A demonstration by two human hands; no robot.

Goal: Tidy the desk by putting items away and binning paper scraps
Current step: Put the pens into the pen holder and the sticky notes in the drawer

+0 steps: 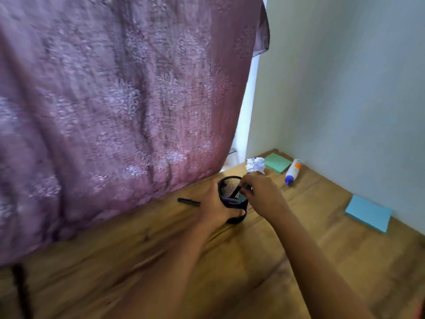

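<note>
A black mesh pen cup (230, 184) stands on the wooden desk (230, 261). My left hand (215, 208) grips the cup's near side. Over the cup's rim my right hand (262, 194) pinches a dark pen (236, 191) whose tip points down into the cup. A black pen (188, 201) lies flat on the desk just left of the cup. Behind the cup sits a crumpled white paper ball (255, 165).
A green sticky-note pad (277, 162) and a white glue bottle (293, 172) on its side lie by the back wall. A blue sticky-note pad (368, 214) lies at the right. A purple curtain (115, 111) hangs along the desk's left edge.
</note>
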